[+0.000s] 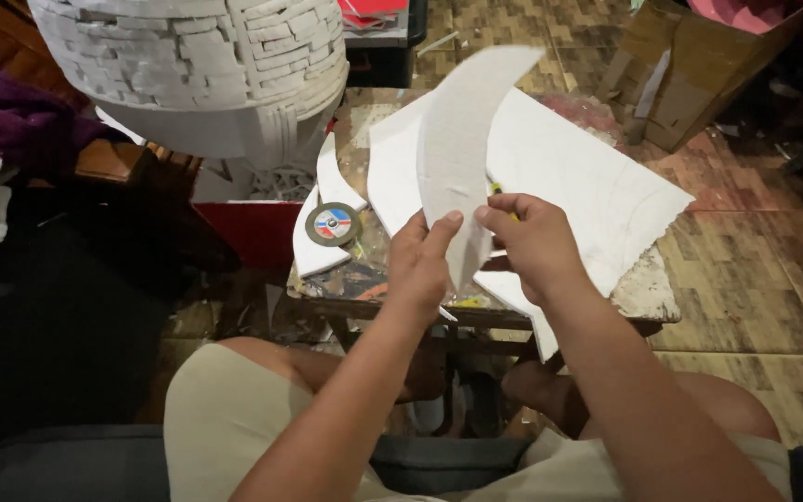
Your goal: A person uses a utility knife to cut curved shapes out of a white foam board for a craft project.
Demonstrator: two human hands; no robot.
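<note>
Both my hands hold up one curved, crescent-shaped piece of white foam board (462,139) above a small paint-stained table (648,297). My left hand (420,265) pinches its lower end from the left. My right hand (532,242) grips the same end from the right, with a thin yellow tool (497,191) partly hidden in its fingers. The piece is blurred at its upper tip.
A large white foam sheet (587,186) with drawn curves lies on the table, beside more cut crescents (332,181) and a round grinding disc (333,224). A big white dome built of small foam blocks (197,65) stands at the upper left. A cardboard box (690,74) sits on the floor at right.
</note>
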